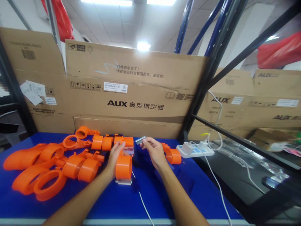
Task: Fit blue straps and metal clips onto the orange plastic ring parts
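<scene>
In the head view, the right hand (154, 153) pinched 1 small grey strip (140, 140) between thumb and fingers, raised above the blue table (110, 204). The left hand (113, 157) touched the left side of 1 orange dispenser (123, 168), which stood on the table between the 2 hands; its fingers were partly hidden, so I cannot tell how firmly they closed. More orange dispensers (71, 167) lay to the left, and a white power strip (185, 153) sat at the right.

The right fingers (147, 145) hide one end of the grey strip (140, 140); the bottom edge crops both forearms (180, 196).
</scene>
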Tool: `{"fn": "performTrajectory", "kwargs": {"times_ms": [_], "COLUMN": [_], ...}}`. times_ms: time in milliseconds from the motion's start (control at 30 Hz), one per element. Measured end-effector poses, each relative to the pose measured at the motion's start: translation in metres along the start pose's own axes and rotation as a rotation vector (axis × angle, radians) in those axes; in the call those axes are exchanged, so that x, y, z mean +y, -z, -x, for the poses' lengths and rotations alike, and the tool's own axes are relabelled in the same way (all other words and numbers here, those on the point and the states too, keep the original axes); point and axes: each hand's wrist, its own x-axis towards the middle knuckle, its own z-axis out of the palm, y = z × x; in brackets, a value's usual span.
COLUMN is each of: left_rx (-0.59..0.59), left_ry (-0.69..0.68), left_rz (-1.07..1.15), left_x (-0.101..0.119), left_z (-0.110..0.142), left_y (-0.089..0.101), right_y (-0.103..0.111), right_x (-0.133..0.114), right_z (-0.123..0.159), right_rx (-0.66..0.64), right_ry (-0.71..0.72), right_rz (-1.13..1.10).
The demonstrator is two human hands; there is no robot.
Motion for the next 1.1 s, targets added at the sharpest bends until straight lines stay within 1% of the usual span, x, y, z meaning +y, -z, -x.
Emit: {"fn": "performTrajectory", "kwargs": {"times_ms": [67,133,267,467,600,800,1100], "left_rx": [0.008,0.001,-0.004,-0.021,-0.021,-0.006,-0.006], "left_ry": [-0.044,-0.059,-0.057,-0.063,-0.055,-0.029,-0.098], "left_rz": [-0.06,-0.089,-0.086,-0.08,-0.089,-0.099,-0.161], "left_x": [-0.0016,-0.0021,-0.0011,-0.0009,-0.0025,-0.0032,-0.0014], "left_z": [0.003,0.0056,0.0075,0.007,0.0048,0.0002,0.0033], "left_y": [-0.002,-0.0042,-0.0068,-0.006,-0.0034,0.0006,-0.0005], "right_y": [-0.0002,-0.0022,-0.0062,-0.005,-0.0036,-0.0038,0.0006], "right_x": [0.0018,0.004,0.0054,0.0022,-0.0007,-0.0038,0.0042], "right_z": [-0.0005,0.0001,0.0014,0.0014,0.0034,0.0056,0.0], "right_rx": [0.037,0.046,0.03,0.031,-0.011,-0.069,-0.061], "right_ry": [-0.007,-0.026,-0.058,-0.079,-0.091,-0.066,0.02], "right_rz": [-0.034,-0.074,-0.126,-0.107,-0.107,-0.025,0.124]}}
